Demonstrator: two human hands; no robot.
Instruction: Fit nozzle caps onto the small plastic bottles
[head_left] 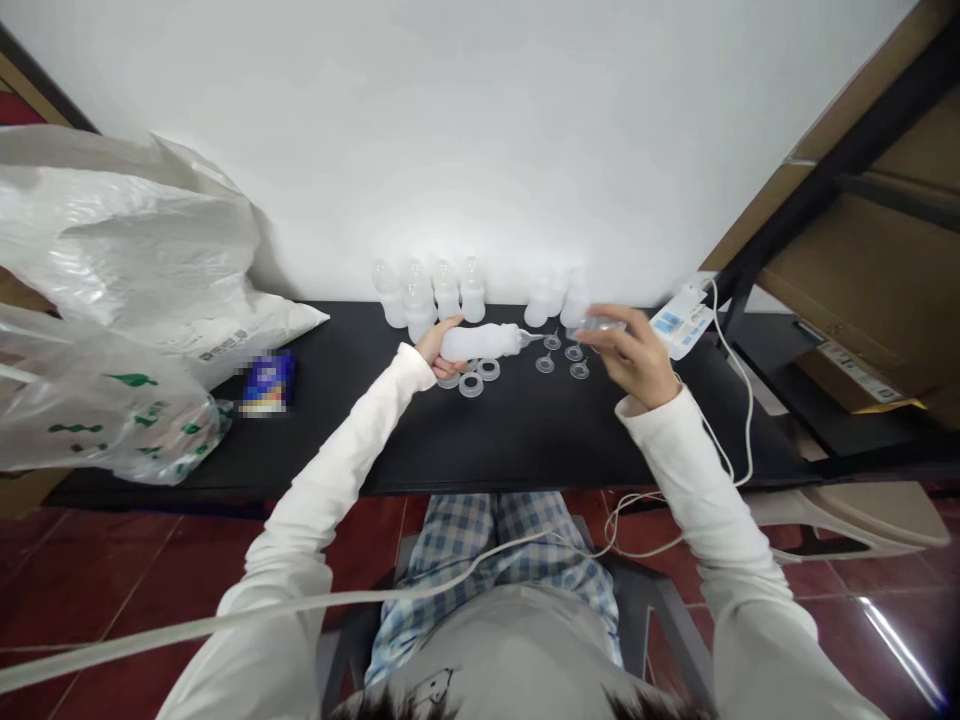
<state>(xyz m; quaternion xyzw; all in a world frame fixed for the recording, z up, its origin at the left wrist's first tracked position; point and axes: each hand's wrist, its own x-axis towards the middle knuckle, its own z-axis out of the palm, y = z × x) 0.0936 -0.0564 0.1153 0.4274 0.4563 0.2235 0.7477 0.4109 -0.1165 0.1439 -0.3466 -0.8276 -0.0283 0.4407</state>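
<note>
My left hand (438, 350) is closed around a white baby bottle (481, 341), which lies nearly level with its clear nipple end (529, 337) towards the right. My right hand (631, 355) pinches a clear cap (600, 323), smeared a little by motion, to the right of that bottle. Below the held bottle lie several white rings (471, 384). Several clear nipples (545, 365) rest on the table between my hands. Behind, several capped bottles (472, 290) stand on the left and some white bottles (537, 305) on the right, partly blurred.
The black table (495, 440) meets a white wall. Large plastic bags (120, 240) and a blue packet (268, 383) are on the left. A power strip (684, 318) with a white cable (742, 380) lies on the right, beside a shelf with cardboard boxes (862, 270).
</note>
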